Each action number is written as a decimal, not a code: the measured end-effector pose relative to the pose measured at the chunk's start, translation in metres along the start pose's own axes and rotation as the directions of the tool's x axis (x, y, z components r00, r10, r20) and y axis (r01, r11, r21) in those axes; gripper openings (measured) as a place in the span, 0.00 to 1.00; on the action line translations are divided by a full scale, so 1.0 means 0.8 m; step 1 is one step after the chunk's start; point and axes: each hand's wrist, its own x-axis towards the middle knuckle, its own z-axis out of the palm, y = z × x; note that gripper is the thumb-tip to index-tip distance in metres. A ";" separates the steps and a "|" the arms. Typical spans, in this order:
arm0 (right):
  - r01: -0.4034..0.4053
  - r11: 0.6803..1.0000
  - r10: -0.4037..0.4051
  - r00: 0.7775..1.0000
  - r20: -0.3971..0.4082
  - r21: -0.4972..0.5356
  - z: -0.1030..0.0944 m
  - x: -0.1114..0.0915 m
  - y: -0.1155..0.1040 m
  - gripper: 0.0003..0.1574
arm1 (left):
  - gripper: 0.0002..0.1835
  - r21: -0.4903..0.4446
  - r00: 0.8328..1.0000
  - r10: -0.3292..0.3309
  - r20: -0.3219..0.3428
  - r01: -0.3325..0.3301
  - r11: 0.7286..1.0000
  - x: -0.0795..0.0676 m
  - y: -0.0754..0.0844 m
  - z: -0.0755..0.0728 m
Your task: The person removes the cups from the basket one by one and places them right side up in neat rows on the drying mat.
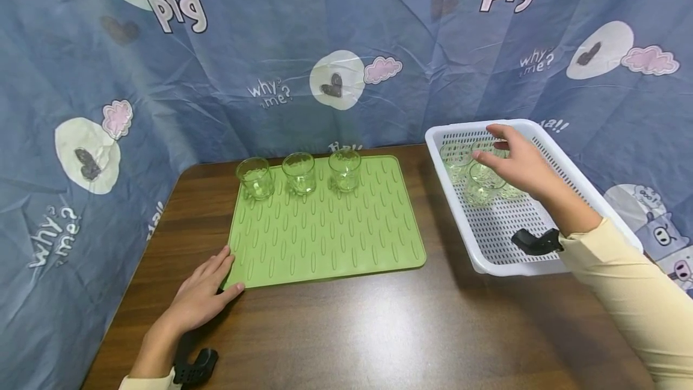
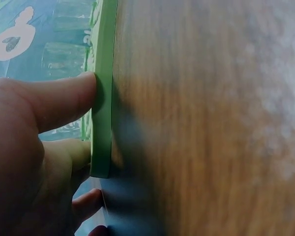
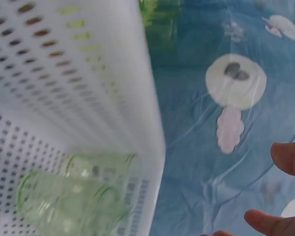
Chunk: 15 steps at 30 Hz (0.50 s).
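My left hand [image 1: 200, 297] rests at the near left corner of a green ridged mat [image 1: 335, 233], its fingers extended. In the left wrist view the thumb [image 2: 69, 98] touches the edge of the mat. Three clear glasses [image 1: 299, 173] stand upright in a row along the mat's far side. My right hand [image 1: 520, 164] is over a white perforated basket [image 1: 456, 208], holding nothing, thumb and fingers spread apart. Beneath it, several clear glasses [image 1: 480, 192] sit toward the basket's far left part, some partly hidden by the hand. Two of these glasses [image 3: 71, 204] show in the right wrist view.
The mat and basket lie on a dark brown wooden table [image 1: 352, 324], the basket to the right of the mat. Behind the table hangs a blue printed cloth [image 1: 227, 65]. A black wrist mount [image 1: 536, 242] on the right arm overlaps the basket's near part.
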 end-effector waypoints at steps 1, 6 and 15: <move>0.003 1.000 -0.003 1.000 -0.004 -0.002 -0.002 0.000 0.005 0.49 | 0.44 -0.001 1.000 -0.001 0.000 0.001 1.000 0.000 -0.001 0.000; 0.046 0.997 -0.047 0.999 -0.003 -0.063 -0.008 0.001 0.024 0.44 | 0.44 -0.005 1.000 -0.002 -0.001 0.002 1.000 0.001 -0.003 0.000; 0.113 0.990 -0.113 0.994 0.011 -0.086 -0.009 0.009 0.056 0.38 | 0.44 0.000 1.000 -0.003 -0.005 0.003 1.000 0.000 -0.002 0.001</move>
